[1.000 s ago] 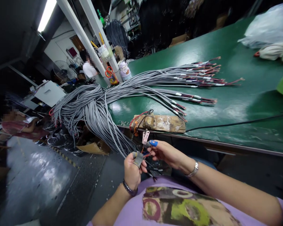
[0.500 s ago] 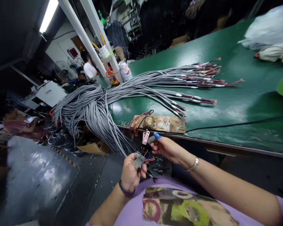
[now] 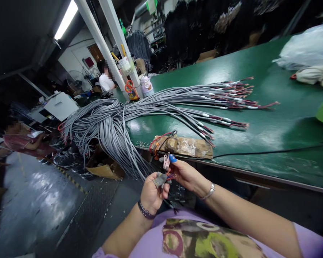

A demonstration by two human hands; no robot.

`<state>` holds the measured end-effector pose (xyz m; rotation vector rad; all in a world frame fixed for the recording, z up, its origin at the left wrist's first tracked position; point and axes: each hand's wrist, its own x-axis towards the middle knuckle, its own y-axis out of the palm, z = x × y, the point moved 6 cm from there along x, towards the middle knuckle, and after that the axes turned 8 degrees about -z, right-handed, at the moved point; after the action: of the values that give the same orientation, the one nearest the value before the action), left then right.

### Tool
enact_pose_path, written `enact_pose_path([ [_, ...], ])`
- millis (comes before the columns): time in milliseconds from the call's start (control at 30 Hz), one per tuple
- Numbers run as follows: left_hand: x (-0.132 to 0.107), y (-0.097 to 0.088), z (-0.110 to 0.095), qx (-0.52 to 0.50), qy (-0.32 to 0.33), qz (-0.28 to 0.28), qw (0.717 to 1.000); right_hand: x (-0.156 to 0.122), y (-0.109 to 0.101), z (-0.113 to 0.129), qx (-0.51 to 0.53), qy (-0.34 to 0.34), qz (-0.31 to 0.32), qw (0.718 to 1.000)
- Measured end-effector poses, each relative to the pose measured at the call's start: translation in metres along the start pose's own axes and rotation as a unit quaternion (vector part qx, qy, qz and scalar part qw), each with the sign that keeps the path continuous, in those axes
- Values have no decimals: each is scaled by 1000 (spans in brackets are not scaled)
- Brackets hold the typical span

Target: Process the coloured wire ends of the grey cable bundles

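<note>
My left hand (image 3: 151,193) is closed around the end of a grey cable (image 3: 140,168), its taped thumb pressing on the stripped red and orange wire ends (image 3: 170,176). My right hand (image 3: 185,174), with a blue-covered fingertip, pinches those wire ends just to the right of the left thumb. Both hands hover below the edge of the green table (image 3: 271,139), in front of my lap. A small pink clip (image 3: 166,161) hangs from the table edge right above the hands.
A large bundle of grey cables (image 3: 140,111) drapes across the table and down to the floor at left. A worn wooden block (image 3: 188,146) with wires sits at the table edge. White bags (image 3: 307,53) lie far right. Other people sit at the far left.
My right hand came back down from near the clip to meet the left hand at the wire ends. The view shifted slightly downward and right.
</note>
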<state>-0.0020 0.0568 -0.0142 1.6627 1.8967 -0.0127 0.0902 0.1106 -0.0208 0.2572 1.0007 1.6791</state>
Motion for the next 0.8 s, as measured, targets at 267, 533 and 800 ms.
enact_pose_path([
  [267,1,-1,3,23,-5,-3,1000,1,1,-2,4,-10,-20,1000],
  [533,-13,-2,1,44,47,-13,998,-5,-8,-4,22,69,-5,997],
  [800,-17,2,-2,28,113,-32,993,-4,-2,7,-56,-40,-3,998],
])
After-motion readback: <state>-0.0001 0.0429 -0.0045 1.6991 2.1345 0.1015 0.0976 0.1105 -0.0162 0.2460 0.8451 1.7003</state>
